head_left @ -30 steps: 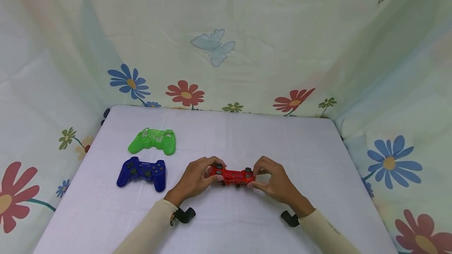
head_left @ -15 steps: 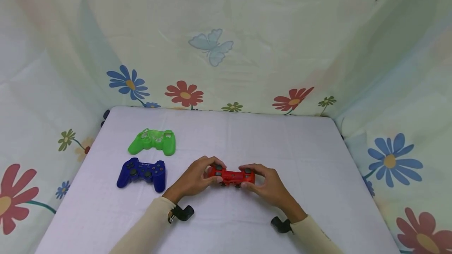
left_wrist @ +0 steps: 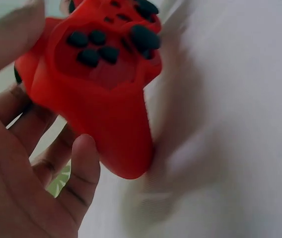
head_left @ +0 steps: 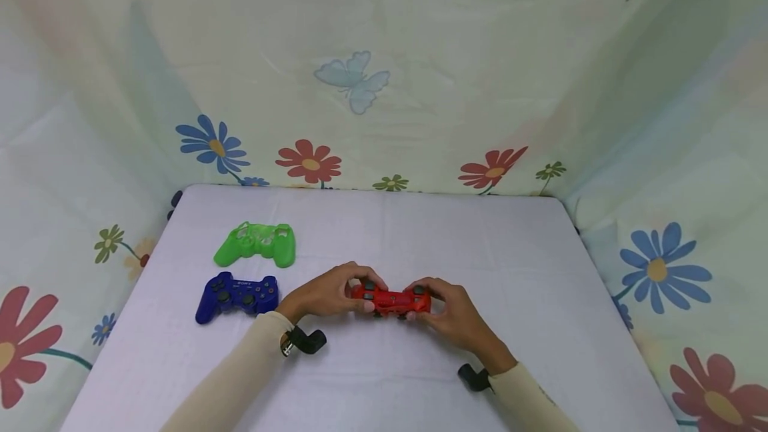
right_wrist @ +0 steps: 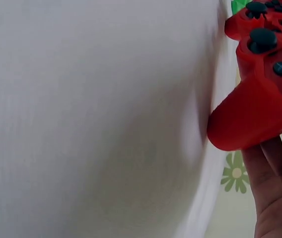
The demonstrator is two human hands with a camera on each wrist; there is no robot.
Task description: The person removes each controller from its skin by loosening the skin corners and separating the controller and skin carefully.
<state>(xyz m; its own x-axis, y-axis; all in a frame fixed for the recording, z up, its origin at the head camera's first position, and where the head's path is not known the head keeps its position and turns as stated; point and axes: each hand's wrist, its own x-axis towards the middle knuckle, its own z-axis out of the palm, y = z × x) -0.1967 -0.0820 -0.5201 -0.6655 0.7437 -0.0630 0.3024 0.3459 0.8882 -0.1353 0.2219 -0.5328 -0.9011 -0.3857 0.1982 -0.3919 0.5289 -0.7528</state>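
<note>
A red game controller (head_left: 393, 301) stands on edge at the middle of the table, its shoulder buttons turned up. My left hand (head_left: 327, 292) grips one end, and my right hand (head_left: 457, 315) grips the other. Up close in the left wrist view, a red sleeve-like cover appears to wrap the controller (left_wrist: 113, 116), leaving the dark buttons and sticks exposed; my left thumb (left_wrist: 9, 37) lies across its upper edge. One handle of the controller (right_wrist: 252, 111) fills the right side of the right wrist view, with right-hand fingers (right_wrist: 265, 178) behind it.
To the left lie a blue game controller (head_left: 237, 296), face up, and beyond it a green silicone controller cover (head_left: 258, 244). My left sleeve (head_left: 240, 369) passes near the blue controller. White cloth covers the table (head_left: 510, 252), and a flowered curtain (head_left: 432, 85) surrounds it.
My right hand has shifted its fingers inward over the controller's right end. My left wrist and forearm have swung slightly left. The controller stays in nearly the same place.
</note>
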